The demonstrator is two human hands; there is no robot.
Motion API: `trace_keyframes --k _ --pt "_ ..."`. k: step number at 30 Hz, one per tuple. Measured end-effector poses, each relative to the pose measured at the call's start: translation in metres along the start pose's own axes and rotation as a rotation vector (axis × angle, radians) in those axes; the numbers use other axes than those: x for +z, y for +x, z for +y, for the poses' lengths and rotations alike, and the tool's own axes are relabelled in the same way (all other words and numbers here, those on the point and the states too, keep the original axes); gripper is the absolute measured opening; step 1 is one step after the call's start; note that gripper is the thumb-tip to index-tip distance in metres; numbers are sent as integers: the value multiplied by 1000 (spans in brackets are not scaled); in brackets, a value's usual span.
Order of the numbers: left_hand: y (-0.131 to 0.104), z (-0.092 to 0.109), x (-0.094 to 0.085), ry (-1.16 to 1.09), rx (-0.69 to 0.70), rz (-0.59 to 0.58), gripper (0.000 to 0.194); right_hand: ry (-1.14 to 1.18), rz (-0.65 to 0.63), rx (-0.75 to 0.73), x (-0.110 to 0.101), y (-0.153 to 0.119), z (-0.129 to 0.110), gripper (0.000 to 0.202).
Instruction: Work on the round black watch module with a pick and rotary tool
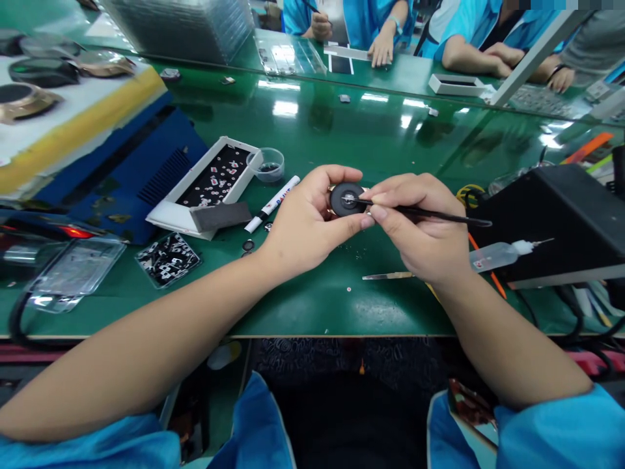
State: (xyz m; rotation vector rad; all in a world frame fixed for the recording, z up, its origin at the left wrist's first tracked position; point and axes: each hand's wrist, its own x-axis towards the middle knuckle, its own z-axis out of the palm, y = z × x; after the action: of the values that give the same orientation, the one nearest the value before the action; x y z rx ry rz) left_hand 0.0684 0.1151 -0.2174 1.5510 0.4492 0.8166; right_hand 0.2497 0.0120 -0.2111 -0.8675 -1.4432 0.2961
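Between the thumb and fingers of my left hand (310, 225) is a round black watch-like part (344, 199), its dark face turned up. A small silvery piece sits at the middle of that face. My right hand (422, 225) pinches thin black tweezers (430, 213), whose tips touch the round part near its centre. The tips are too small to make out exactly. Beneath my right hand, a thin metal-tipped tool (388, 276) lies on the green table (317, 309). A white paint marker (272, 204) rests beside my left hand.
Left of my hands are a white box of small parts (234, 143), a round plastic cup (269, 166), a clear tray (168, 259) and a blue machine (131, 163). On the right are a needle bottle (502, 255) and a black box (556, 215). People sit across the table.
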Motion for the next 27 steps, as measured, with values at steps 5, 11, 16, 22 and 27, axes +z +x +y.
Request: trace_keyframes --k 5,11,16,22,27 --pt "-2 -3 -1 -50 26 -44 85 -71 27 -120 -1 0 9 26" --pt "0 -3 -3 -135 -7 -105 80 -103 19 -170 -5 0 14 25" --pt "3 -4 -3 -146 2 -85 79 -151 -29 -196 -5 0 11 24" --pt "1 -8 -6 -104 40 -103 78 -184 15 -223 -4 1 12 26" --pt "2 -16 -11 -112 82 -146 76 -183 23 -184 -4 1 9 21"
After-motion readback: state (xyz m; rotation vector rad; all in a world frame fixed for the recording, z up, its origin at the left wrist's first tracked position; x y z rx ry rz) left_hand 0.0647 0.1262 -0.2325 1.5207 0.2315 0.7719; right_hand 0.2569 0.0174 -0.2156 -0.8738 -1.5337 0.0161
